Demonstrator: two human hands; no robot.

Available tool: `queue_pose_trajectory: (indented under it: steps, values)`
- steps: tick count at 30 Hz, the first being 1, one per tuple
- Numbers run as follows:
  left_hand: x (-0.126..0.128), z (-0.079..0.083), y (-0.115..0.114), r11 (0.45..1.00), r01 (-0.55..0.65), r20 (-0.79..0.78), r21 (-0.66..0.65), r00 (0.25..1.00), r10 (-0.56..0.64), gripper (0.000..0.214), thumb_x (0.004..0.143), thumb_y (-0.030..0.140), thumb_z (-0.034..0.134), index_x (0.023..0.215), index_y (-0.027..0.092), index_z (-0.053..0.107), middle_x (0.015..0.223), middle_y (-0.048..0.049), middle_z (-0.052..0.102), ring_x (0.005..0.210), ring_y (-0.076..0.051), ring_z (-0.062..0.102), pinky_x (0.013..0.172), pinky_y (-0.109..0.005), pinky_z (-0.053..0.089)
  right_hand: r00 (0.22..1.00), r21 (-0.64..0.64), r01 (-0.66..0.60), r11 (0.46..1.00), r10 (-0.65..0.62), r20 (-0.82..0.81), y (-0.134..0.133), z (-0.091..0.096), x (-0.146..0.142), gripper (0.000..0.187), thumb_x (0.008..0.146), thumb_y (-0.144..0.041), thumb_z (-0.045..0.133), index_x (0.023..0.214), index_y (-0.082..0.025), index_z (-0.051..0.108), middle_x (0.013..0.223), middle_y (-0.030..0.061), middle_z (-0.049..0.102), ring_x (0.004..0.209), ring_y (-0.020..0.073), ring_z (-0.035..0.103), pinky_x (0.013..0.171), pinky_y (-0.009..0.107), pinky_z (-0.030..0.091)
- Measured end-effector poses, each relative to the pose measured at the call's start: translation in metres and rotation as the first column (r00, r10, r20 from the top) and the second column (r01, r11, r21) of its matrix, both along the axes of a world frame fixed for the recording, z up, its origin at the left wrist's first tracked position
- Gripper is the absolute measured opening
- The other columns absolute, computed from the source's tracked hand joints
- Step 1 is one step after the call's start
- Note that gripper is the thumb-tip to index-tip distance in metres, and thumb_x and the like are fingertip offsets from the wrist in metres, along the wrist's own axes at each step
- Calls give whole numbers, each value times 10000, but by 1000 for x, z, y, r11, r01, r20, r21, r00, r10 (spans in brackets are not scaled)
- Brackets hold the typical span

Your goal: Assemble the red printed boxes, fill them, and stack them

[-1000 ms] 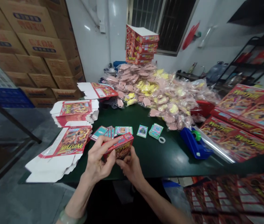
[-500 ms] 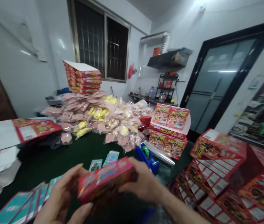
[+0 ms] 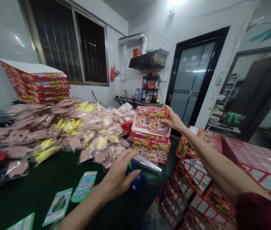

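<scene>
My right hand (image 3: 173, 120) grips the right edge of a small red printed box (image 3: 156, 120), fingers behind and thumb on its front. That box stands beside a matching red box (image 3: 142, 117) on top of the display carton (image 3: 151, 136). More boxes of the kind sit in the carton below. My left hand (image 3: 119, 174) is empty with its fingers apart, reaching over the dark green table (image 3: 106, 210). Just beyond it a blue tape dispenser (image 3: 137, 182) with green tape is partly hidden. Left of my forearm lie a stack of cards (image 3: 84, 187) and a card with a dark green picture (image 3: 58, 206).
Bagged pink and yellow pieces (image 3: 77, 127) are heaped across the back. Red cartons (image 3: 44, 84) are stacked behind them at left. A clear roll (image 3: 147, 162) lies before the display carton. Stacked red boxes (image 3: 197, 179) fill the right side.
My right hand has carried the red box from in front of me to the display carton at the back right. My left hand has let go of it and moved right. The view has swung right.
</scene>
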State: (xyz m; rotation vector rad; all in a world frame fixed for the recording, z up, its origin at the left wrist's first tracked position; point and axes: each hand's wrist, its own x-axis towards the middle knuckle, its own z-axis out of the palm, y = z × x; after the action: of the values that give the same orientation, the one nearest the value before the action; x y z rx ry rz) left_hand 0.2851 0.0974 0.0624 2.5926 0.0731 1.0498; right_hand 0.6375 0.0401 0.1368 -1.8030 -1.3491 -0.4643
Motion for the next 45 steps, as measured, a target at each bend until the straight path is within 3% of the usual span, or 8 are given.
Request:
queue_pose_trajectory:
  steps: [10,18,21,24,28,33,39,45]
  values:
    - [138,10,38,975,-47,-339,215,933,120,737,692,158,689,1334,136,329,1431,-227,345,1334,-370,318,941,-548,436,870,-107,349,931,-279,406,-8,-20,-25,487,810,-180,543,1295,-196,488,1405,171,375,1186,371,408,903,543,360]
    - [149,6,38,964,-34,-454,265,877,156,747,683,131,670,1345,142,322,1418,-181,354,1299,-322,324,985,-484,384,763,-328,221,919,47,645,12,-26,-32,274,897,-212,477,1080,-65,617,1449,168,373,1345,325,278,1005,541,265]
    - [147,5,38,952,-63,-461,301,864,203,775,676,116,672,1360,146,308,1421,-188,350,1292,-339,324,979,-531,366,785,-531,134,837,237,573,27,-23,-28,558,877,-295,208,790,84,608,1359,190,447,1341,320,214,908,388,350]
    - [146,4,38,939,-62,-471,337,853,225,804,675,104,670,1381,140,285,1420,-201,350,1294,-346,329,967,-551,370,868,-537,74,841,211,449,33,-25,-30,697,717,-329,10,597,132,520,1290,220,464,1301,331,198,800,296,380]
    - [138,6,33,951,-37,-457,307,871,182,844,663,95,666,1401,145,259,1439,-196,314,1324,-350,290,988,-543,362,924,-435,44,899,129,360,32,-27,-40,545,782,-327,273,725,97,610,1262,175,549,1282,280,347,872,274,378]
    - [70,18,14,959,-9,-414,283,901,131,697,696,116,637,1342,146,377,1400,-167,368,1318,-331,332,1038,-495,329,937,-234,42,971,43,347,19,-20,-65,348,880,-187,399,1102,-51,631,1268,134,544,1231,307,467,957,447,386]
    - [-102,15,1,960,-154,-426,233,872,243,592,735,431,645,1267,204,517,1346,-109,478,1201,-328,492,968,-487,399,895,-112,-172,979,203,398,16,-14,-165,338,888,-177,418,1183,-84,553,1171,109,536,1127,263,513,927,412,410]
    - [-276,1,-33,613,-702,-278,362,547,790,681,846,624,361,1210,74,530,1267,-142,555,1109,-265,563,953,-429,431,740,-172,-575,800,598,309,43,-39,-292,223,857,-135,476,1051,-145,584,1051,107,579,1028,248,538,905,402,426]
